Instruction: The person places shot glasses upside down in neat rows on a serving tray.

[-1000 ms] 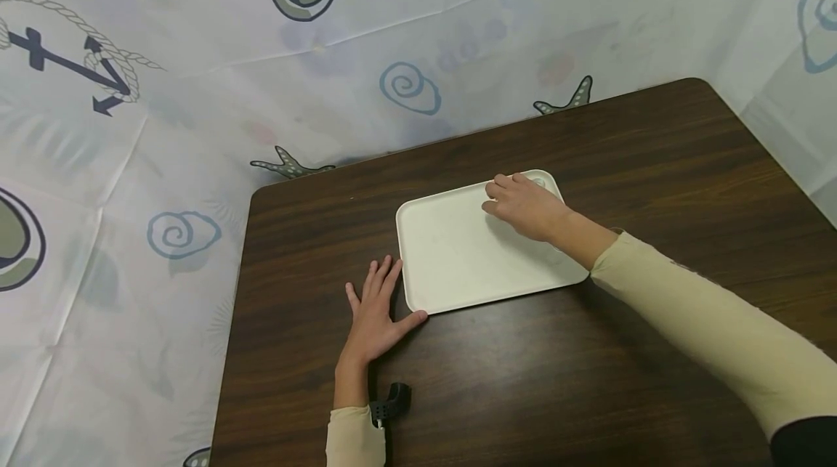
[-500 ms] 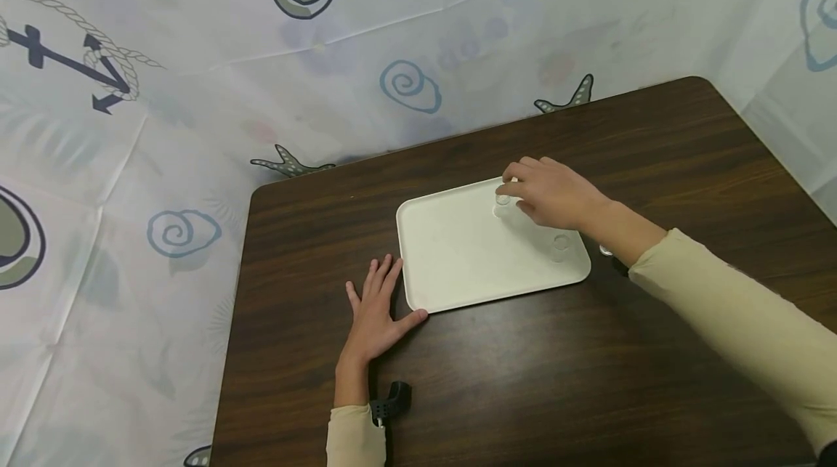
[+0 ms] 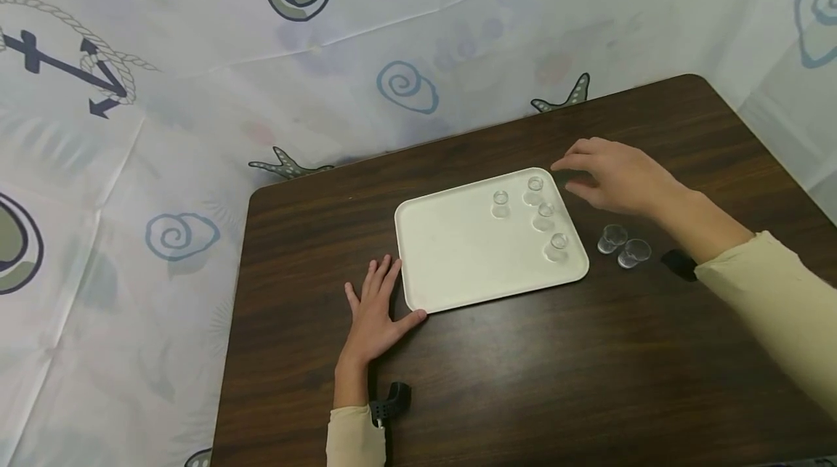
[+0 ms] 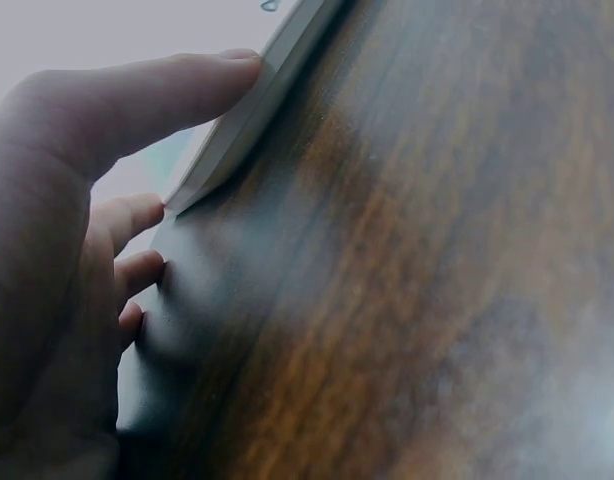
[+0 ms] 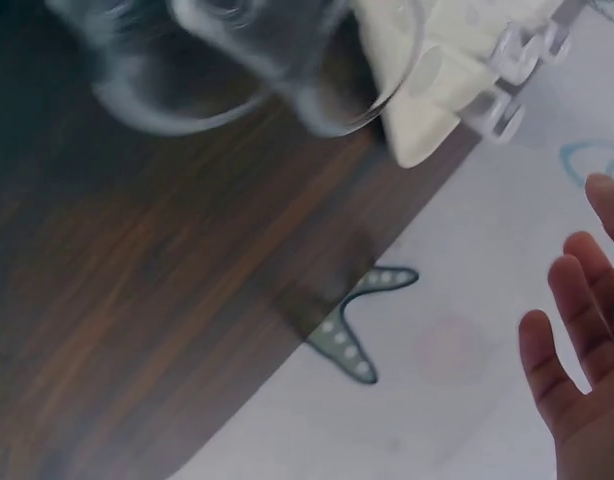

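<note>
A white rectangular tray (image 3: 471, 264) lies on the dark wooden table. Several small clear cups (image 3: 500, 198) stand on its right half. My left hand (image 3: 374, 325) is spread flat at the tray's near left corner, thumb and fingertips right at the rim; in the left wrist view its thumb (image 4: 177, 90) touches the tray's edge (image 4: 252, 110). My right hand (image 3: 617, 175) is in the air just past the tray's far right corner, fingers loosely bent with nothing between them. Below it, two more clear cups (image 3: 612, 238) stand close together on the table, right of the tray.
The brown table (image 3: 497, 380) reaches toward me and out to the right. Behind it hangs a white cloth (image 3: 353, 89) with sea prints. A black wrist mount (image 3: 391, 401) is beside my left forearm, and a dark piece (image 3: 680, 264) shows by my right wrist.
My right hand has let go of a cup near the tray's far side and moved right, off the tray. The cups are now uncovered. The left hand has stayed in place.
</note>
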